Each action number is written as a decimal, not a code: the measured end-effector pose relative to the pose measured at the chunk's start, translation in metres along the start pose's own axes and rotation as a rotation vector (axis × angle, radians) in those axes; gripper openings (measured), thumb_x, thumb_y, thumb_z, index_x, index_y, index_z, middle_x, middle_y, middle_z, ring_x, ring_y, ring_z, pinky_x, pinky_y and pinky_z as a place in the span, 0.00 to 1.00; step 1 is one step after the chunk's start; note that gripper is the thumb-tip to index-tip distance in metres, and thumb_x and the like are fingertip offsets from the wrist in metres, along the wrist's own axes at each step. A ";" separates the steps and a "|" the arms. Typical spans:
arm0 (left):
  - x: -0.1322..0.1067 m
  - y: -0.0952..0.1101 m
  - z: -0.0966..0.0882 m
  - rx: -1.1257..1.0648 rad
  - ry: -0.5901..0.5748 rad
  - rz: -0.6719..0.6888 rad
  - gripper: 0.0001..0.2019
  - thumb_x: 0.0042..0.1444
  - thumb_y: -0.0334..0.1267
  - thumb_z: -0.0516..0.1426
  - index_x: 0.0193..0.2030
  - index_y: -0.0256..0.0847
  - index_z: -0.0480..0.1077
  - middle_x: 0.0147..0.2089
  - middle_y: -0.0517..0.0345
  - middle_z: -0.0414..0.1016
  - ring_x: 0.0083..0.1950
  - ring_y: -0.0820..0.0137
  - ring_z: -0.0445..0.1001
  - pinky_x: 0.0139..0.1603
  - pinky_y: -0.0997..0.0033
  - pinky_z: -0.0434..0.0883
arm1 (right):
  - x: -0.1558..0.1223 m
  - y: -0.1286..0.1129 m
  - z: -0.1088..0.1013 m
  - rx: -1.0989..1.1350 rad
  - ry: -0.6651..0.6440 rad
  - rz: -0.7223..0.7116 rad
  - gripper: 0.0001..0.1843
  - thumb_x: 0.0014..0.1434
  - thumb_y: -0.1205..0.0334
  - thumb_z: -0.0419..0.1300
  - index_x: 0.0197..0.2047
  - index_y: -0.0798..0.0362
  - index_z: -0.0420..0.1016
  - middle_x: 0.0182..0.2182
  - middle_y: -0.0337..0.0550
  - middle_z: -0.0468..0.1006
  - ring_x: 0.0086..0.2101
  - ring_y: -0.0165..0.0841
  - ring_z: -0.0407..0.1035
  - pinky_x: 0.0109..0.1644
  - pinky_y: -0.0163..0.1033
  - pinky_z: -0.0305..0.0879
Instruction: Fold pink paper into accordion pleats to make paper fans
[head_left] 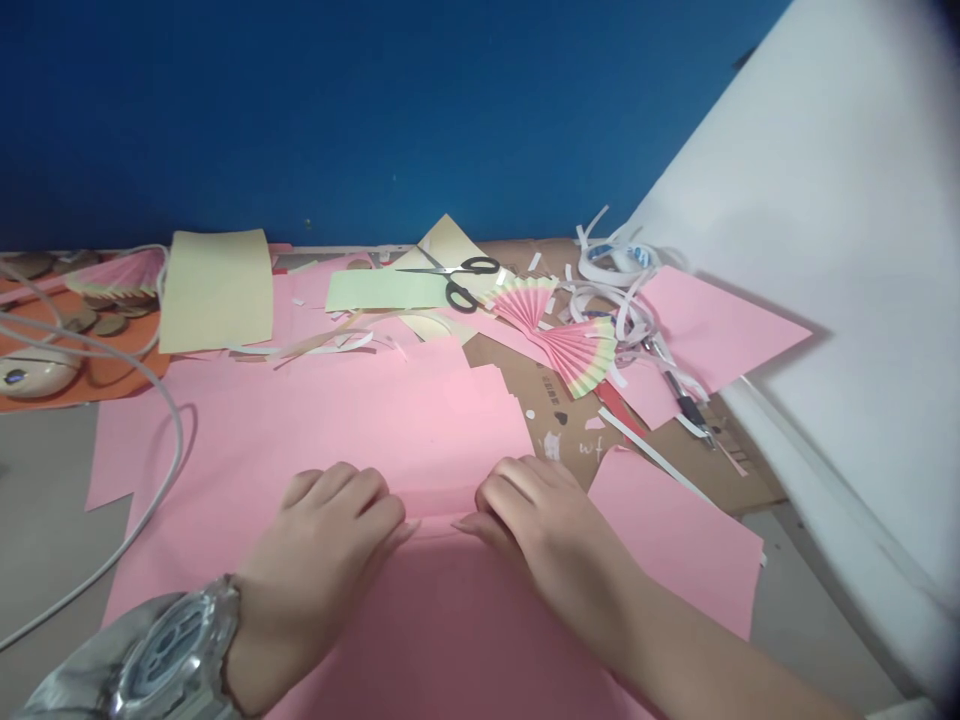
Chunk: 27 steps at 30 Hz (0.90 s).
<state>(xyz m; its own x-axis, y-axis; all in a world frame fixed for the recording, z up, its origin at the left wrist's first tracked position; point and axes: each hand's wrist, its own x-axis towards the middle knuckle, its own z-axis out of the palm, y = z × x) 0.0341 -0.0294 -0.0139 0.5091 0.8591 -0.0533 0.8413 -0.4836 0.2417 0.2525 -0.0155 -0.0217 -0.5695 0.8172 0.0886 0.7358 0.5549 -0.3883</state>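
A large pink paper sheet [360, 420] lies flat in front of me. My left hand [322, 540], with a silver wristwatch [169, 650] on the wrist, presses on the sheet with curled fingers. My right hand [536, 515] rests beside it, fingers also curled and pinched. The fingertips of both hands meet at a fold line across the pink sheet. Whether the fingers grip the folded edge or only press it down is unclear.
Black-handled scissors [457, 280] lie at the back on pale green paper [386, 290]. Two pleated paper fans [570, 340] sit right of centre, near white paper strips [622, 290] and a pen [686, 405]. A white cable [161, 470] curves along the left. Yellow paper [217, 290] lies back left.
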 end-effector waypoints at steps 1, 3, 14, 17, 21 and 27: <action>0.000 -0.001 -0.001 -0.009 -0.003 -0.006 0.10 0.61 0.36 0.49 0.30 0.44 0.68 0.31 0.59 0.68 0.35 0.61 0.64 0.36 0.60 0.56 | 0.000 0.000 0.000 -0.009 0.003 0.003 0.13 0.63 0.59 0.52 0.27 0.54 0.64 0.28 0.39 0.66 0.30 0.33 0.59 0.35 0.39 0.53; 0.000 -0.003 -0.002 -0.022 -0.004 -0.019 0.11 0.61 0.37 0.48 0.31 0.44 0.68 0.32 0.58 0.68 0.35 0.61 0.63 0.36 0.59 0.56 | 0.000 0.000 0.000 -0.031 0.000 0.012 0.13 0.64 0.60 0.51 0.28 0.54 0.65 0.28 0.39 0.67 0.31 0.33 0.59 0.35 0.39 0.52; 0.003 -0.004 -0.004 0.008 -0.009 -0.022 0.12 0.61 0.39 0.48 0.29 0.43 0.67 0.31 0.58 0.67 0.35 0.61 0.63 0.36 0.58 0.55 | 0.002 -0.004 -0.003 -0.084 -0.045 0.042 0.15 0.65 0.59 0.49 0.27 0.55 0.64 0.27 0.39 0.65 0.29 0.33 0.59 0.34 0.40 0.54; 0.004 -0.005 -0.006 -0.002 -0.010 -0.017 0.12 0.61 0.39 0.48 0.29 0.42 0.66 0.30 0.58 0.67 0.35 0.62 0.63 0.36 0.59 0.55 | 0.003 -0.006 -0.007 -0.075 -0.071 0.054 0.14 0.64 0.59 0.50 0.27 0.55 0.64 0.27 0.39 0.65 0.29 0.33 0.59 0.33 0.39 0.54; 0.005 -0.005 -0.008 0.000 -0.015 -0.003 0.12 0.61 0.39 0.47 0.28 0.42 0.65 0.30 0.59 0.66 0.34 0.63 0.63 0.36 0.59 0.55 | 0.006 -0.008 -0.013 -0.083 -0.114 0.065 0.14 0.63 0.60 0.51 0.27 0.55 0.64 0.27 0.39 0.66 0.29 0.33 0.59 0.32 0.38 0.54; 0.008 -0.005 -0.009 0.024 -0.027 0.007 0.12 0.62 0.38 0.47 0.29 0.42 0.65 0.30 0.58 0.66 0.35 0.62 0.64 0.36 0.60 0.55 | 0.011 -0.007 -0.017 -0.074 -0.194 0.073 0.13 0.63 0.60 0.51 0.27 0.54 0.63 0.28 0.40 0.66 0.29 0.33 0.60 0.31 0.38 0.54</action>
<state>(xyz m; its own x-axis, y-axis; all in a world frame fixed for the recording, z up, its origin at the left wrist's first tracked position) 0.0326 -0.0190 -0.0072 0.5197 0.8508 -0.0776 0.8414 -0.4939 0.2193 0.2476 -0.0078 -0.0021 -0.5686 0.8140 -0.1183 0.7982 0.5113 -0.3184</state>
